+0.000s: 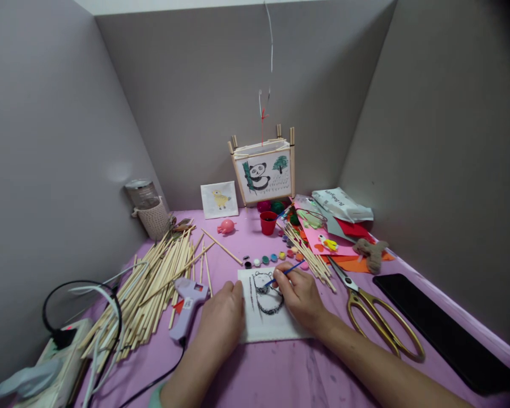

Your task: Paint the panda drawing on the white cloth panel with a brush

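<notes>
A small white canvas [259,328] lies flat in front of me, bearing a black outline drawing of a panda with a dark vertical line beside it. My right hand [300,294] pinches a thin blue paintbrush [289,272], its tip at the panda's head. My left hand [223,314] grips the canvas at its left edge, thumb along the side; its other fingers are mostly hidden. Small open paint pots [265,260] in several colours stand in a row just beyond the canvas. Behind them is a red cup [268,223] of dark liquid.
Left lie many wooden sticks [165,283] and a lilac glue gun [189,306]; a power strip [63,362] sits nearer. Gold-handled scissors [374,311] and a black phone-like slab [442,328] are right. A stick-framed panda lantern [263,173] and a duck canvas [219,199] stand behind.
</notes>
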`<state>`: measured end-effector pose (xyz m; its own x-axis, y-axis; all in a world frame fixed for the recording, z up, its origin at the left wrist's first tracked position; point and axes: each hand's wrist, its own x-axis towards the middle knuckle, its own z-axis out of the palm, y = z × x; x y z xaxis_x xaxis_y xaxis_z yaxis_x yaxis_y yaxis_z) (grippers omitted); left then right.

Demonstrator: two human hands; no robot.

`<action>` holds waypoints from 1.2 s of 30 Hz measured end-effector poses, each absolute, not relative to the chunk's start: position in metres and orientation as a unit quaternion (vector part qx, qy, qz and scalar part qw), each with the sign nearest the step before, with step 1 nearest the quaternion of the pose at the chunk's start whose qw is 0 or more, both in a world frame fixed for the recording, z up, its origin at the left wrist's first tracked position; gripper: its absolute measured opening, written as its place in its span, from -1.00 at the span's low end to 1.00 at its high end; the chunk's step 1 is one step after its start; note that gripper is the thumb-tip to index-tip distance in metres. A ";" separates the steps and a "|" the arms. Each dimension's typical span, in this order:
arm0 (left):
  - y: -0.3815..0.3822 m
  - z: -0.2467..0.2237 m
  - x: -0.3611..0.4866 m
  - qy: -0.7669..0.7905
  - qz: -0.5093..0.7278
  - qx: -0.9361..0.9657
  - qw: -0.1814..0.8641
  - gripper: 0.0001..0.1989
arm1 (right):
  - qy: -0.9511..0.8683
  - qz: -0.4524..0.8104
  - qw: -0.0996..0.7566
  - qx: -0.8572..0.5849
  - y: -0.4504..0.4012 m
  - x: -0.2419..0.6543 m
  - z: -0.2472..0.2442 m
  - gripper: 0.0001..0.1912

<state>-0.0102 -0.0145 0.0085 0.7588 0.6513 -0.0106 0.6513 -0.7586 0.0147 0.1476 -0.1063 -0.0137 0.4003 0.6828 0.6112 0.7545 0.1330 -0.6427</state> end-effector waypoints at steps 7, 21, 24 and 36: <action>-0.014 0.008 -0.011 0.345 -0.001 0.938 0.007 -0.80 | -0.546 -0.029 0.511 -0.664 -0.106 0.149 -0.013 -0.69; -0.015 0.010 -0.011 0.345 0.000 0.939 0.010 -0.81 | -0.530 -0.051 0.489 -0.690 -0.108 0.155 -0.015 -0.66; -0.015 0.009 -0.012 0.345 0.002 0.939 0.009 -0.81 | -0.522 -0.060 0.504 -0.685 -0.108 0.155 -0.014 -0.67; -0.015 0.011 -0.011 0.351 -0.011 0.936 0.010 -0.82 | -0.520 -0.099 0.485 -0.696 -0.107 0.160 -0.015 -0.64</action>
<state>-0.0112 -0.0152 0.0105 0.7530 0.6574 -0.0282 0.6578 -0.7531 0.0106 0.1598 -0.1068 -0.0149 0.4405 0.6270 0.6425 0.8196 0.0111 -0.5728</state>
